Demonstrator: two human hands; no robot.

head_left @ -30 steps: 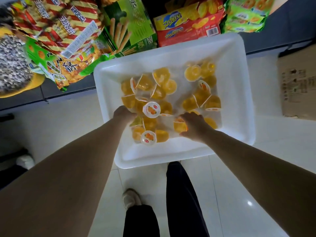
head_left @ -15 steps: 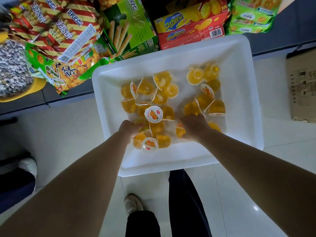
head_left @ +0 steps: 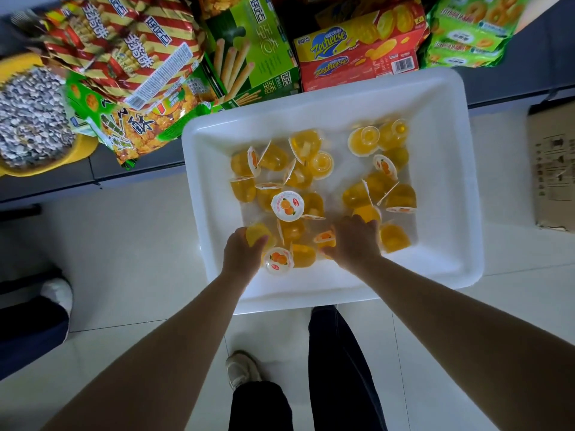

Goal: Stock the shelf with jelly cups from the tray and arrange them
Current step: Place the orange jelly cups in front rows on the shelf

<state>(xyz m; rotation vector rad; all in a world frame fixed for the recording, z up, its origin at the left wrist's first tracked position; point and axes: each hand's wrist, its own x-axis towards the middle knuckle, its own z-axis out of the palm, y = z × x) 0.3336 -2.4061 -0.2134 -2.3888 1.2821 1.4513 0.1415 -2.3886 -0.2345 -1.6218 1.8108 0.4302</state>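
Along the far left, a yellow bowl of pale seeds (head_left: 29, 119) and red-and-gold striped snack bags (head_left: 124, 48) crowd the dark low shelf (head_left: 46, 185), with a green box of biscuit sticks (head_left: 249, 48) and a red-and-yellow cheese cracker box (head_left: 357, 57) further along; no jelly cup shows among them, so as far as this view goes the stocking looks barely begun.

Moving right, the left hand (head_left: 242, 255) curls around one orange jelly cup (head_left: 256, 236) at the near left of the pile, inside the white rectangular plastic tray (head_left: 451, 181) that sits on the pale tiled floor (head_left: 124, 244) against the shelf's edge. A sealed cup with an orange-printed lid (head_left: 278, 259) lies just beside that hand.

Next over, the right hand (head_left: 354, 244) lies knuckles-up on the cups, fingers bent down over them; whether it grips one I cannot tell. Nearly all the translucent orange jelly cups (head_left: 385, 181) lie jumbled in the tray, many tipped on their sides, so carrying and arranging remain.

At the far right stands a brown cardboard carton (head_left: 553, 169).
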